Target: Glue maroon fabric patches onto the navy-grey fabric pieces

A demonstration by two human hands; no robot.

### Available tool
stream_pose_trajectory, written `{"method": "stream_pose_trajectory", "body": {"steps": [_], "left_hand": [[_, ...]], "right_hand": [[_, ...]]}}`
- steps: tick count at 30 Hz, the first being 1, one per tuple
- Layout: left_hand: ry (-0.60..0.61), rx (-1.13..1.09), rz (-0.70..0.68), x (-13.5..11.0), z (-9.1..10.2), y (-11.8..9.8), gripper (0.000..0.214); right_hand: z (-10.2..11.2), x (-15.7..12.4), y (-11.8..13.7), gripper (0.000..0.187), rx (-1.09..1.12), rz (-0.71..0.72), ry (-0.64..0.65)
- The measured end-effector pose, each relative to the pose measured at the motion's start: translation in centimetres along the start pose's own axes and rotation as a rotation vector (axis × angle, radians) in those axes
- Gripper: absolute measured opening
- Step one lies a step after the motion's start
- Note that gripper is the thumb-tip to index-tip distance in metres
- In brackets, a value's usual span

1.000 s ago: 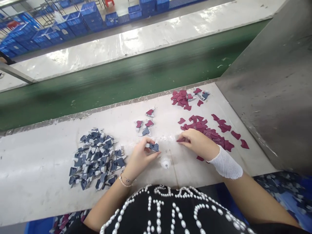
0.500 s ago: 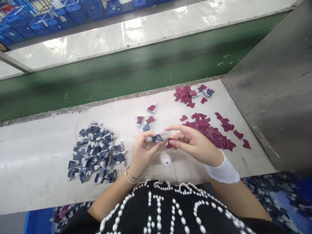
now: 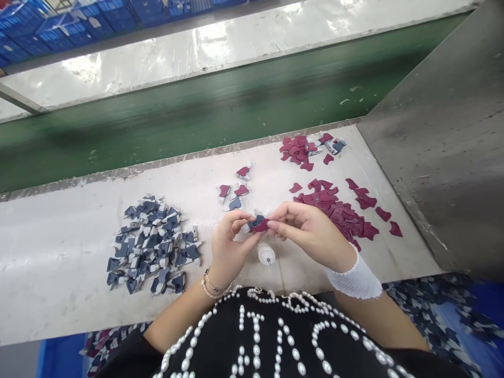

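Observation:
Between thumb and fingers, my left hand pinches a small blue-and-grey plastic part. My right hand is closed on a flat maroon piece, which lies against the near side of the blue part. Just below both hands stands a small white bottle with a thin metal tip. To the left is a heap of blue-and-grey parts. On the right spreads a pile of maroon pieces. Beyond my hands lie several parts, most with maroon faces.
A second maroon pile sits at the table's far edge. Behind it runs a green conveyor belt. A metal panel borders the right side. Blue crates stand at the back; a blue bin is below the table.
My right hand has moved left and brought the maroon piece against the blue-and-grey part. The two hands were apart before. My left hand has kept its hold and tilted the part.

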State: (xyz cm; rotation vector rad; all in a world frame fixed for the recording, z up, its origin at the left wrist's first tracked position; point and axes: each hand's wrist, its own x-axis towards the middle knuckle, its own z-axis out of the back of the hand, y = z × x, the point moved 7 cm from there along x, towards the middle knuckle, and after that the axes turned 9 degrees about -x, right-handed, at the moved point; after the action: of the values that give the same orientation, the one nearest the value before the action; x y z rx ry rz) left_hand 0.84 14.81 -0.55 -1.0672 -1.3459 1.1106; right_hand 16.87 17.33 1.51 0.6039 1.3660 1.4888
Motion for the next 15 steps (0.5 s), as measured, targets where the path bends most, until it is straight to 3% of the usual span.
{"method": "stream_pose_trajectory", "body": {"steps": [7, 15], "left_hand": [[0.013, 0.016, -0.037, -0.2, -0.1, -0.4, 0.029], [0.027, 0.289, -0.200, -0.4, 0.1, -1.4, 0.025]], "right_hand": [[0.0, 0.0, 0.2, 0.017, -0.046, 0.010, -0.044], [0.1, 0.1, 0.5, 0.016, -0.114, 0.026, -0.048]]}}
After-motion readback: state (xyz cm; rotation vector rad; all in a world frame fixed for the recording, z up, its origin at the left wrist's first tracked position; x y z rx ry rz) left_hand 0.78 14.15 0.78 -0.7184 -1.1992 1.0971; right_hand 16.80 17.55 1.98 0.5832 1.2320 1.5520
